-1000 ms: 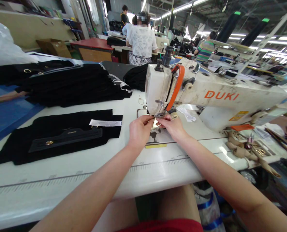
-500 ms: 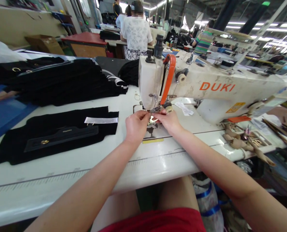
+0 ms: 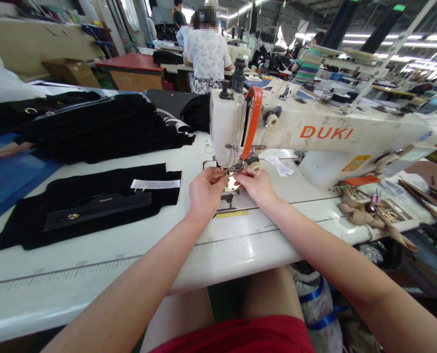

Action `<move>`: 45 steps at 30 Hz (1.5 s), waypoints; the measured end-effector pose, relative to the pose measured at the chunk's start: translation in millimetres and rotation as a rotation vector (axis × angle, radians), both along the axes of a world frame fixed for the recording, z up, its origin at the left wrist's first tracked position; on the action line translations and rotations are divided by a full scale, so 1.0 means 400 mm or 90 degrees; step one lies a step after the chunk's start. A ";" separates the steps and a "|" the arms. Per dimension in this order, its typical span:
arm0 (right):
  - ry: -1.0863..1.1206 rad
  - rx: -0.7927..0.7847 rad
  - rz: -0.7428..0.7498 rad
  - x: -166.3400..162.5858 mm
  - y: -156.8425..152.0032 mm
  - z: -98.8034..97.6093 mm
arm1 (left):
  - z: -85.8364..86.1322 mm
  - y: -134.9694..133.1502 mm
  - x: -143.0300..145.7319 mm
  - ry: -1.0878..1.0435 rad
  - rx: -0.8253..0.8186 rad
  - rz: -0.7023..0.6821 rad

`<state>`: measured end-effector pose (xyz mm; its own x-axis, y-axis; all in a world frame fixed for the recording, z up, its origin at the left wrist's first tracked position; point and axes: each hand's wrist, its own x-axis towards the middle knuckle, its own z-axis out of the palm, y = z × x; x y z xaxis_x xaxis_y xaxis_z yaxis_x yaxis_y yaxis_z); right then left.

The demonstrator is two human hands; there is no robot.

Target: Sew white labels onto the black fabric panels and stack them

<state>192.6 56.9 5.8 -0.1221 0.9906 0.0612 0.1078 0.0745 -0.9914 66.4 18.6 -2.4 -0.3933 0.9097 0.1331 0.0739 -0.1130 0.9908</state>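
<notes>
Both hands meet under the needle of a white sewing machine (image 3: 324,122). My left hand (image 3: 206,192) is closed in a pinch just left of the presser foot (image 3: 236,167). My right hand (image 3: 257,186) pinches on the other side, its fingertips close to the foot. Whatever the fingertips hold is too small and covered to make out. Between them shows the lit metal needle plate (image 3: 231,183). To the left lies a black fabric panel (image 3: 93,206) with a dark strip, a gold fitting and a white label (image 3: 155,184) on it.
A pile of black fabric pieces (image 3: 104,125) lies at the back left beside a blue surface (image 3: 23,181). White scraps (image 3: 279,165) rest by the machine arm. A small tray (image 3: 393,211) and beige strips (image 3: 361,215) sit at right. Other people (image 3: 208,54) work further back.
The hands stay in nearly the same place at the needle, with the fingertips shifted slightly. The view has moved a little; the panel and pile lie as before.
</notes>
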 end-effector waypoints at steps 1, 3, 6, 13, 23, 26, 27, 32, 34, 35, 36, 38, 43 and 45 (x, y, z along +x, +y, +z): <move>0.002 -0.003 0.004 0.003 -0.003 0.002 | 0.001 0.001 0.001 -0.015 0.000 0.002; 0.003 0.001 0.010 0.010 -0.007 0.002 | 0.007 0.000 0.003 -0.027 -0.003 0.005; -0.012 0.025 0.021 0.022 -0.011 -0.003 | 0.018 -0.004 0.006 -0.053 -0.010 0.000; -0.052 0.122 0.010 0.044 -0.039 -0.011 | 0.037 -0.015 0.006 -0.108 -0.037 -0.010; 0.001 0.251 0.083 0.029 -0.100 0.019 | 0.043 -0.031 -0.001 -0.138 -0.116 -0.081; 0.016 0.226 0.115 0.025 -0.094 0.019 | 0.043 -0.036 -0.004 -0.128 -0.131 -0.103; 0.028 0.208 0.132 0.025 -0.089 0.020 | 0.043 -0.038 -0.005 -0.126 -0.135 -0.106; 0.006 0.160 0.220 0.049 -0.056 0.032 | 0.048 -0.046 -0.016 -0.126 -0.166 -0.119; -0.100 0.196 0.243 0.069 -0.044 0.041 | 0.053 -0.050 -0.025 -0.134 -0.179 -0.132; -0.165 0.216 0.249 0.079 -0.040 0.047 | 0.055 -0.052 -0.030 -0.141 -0.185 -0.140; -0.228 0.231 0.249 0.090 -0.037 0.052 | 0.058 -0.054 -0.035 -0.151 -0.190 -0.148; -0.336 0.251 0.245 0.107 -0.035 0.064 | 0.063 -0.058 -0.046 -0.178 -0.199 -0.159; -0.444 0.250 0.223 0.130 -0.043 0.090 | 0.073 -0.060 -0.060 -0.276 -0.220 -0.164; -0.454 0.219 0.207 0.136 -0.051 0.098 | 0.075 -0.053 -0.062 -0.311 -0.229 -0.164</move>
